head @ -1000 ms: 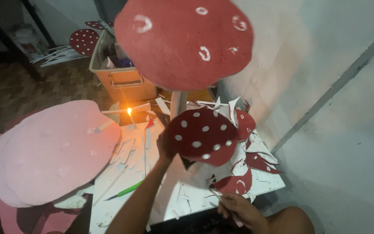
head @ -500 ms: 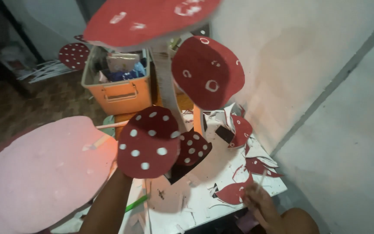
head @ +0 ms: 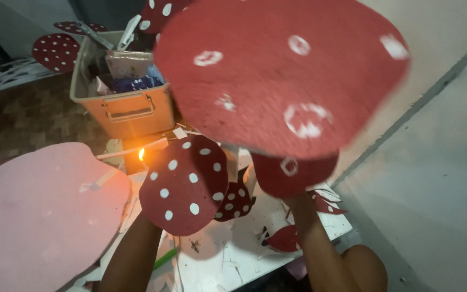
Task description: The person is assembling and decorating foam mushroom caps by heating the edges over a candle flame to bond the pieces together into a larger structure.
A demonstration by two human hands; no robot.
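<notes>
Two big red mushroom caps raised near the camera: a blurred large cap [head: 282, 75] above the right forearm, a white-dotted cap [head: 184, 186] above the left. Both hands hidden behind them, grip impossible to tell. Two smaller caps [head: 234, 201] between. One tan bin [head: 128, 111] holding papers and scraps. One pink sheet [head: 39, 211] on the tabletop [head: 233, 254].

A big red cap [head: 282, 75] blocks the way from twelve to two o'clock. The orange box [head: 128, 111] and candle flame [head: 141, 154] stand at eleven. The white tabletop [head: 233, 254] lies open at six.
</notes>
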